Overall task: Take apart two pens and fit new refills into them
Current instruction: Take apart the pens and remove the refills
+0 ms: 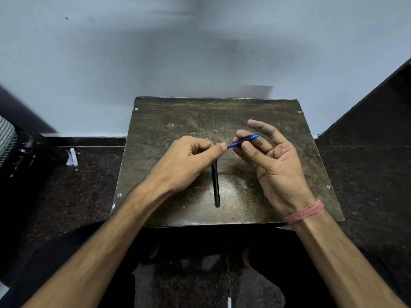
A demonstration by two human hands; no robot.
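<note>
Blue pen (243,141) crosswise, tip leftward

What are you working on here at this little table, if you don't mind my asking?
A person is handling a blue pen above a worn small table. The right hand pinches its barrel between thumb and fingers, while the left hand pinches its near end, apparently pulling or twisting it apart. A black pen lies on the table below the hands, partly hidden under the left one. No loose refills are visible.
</note>
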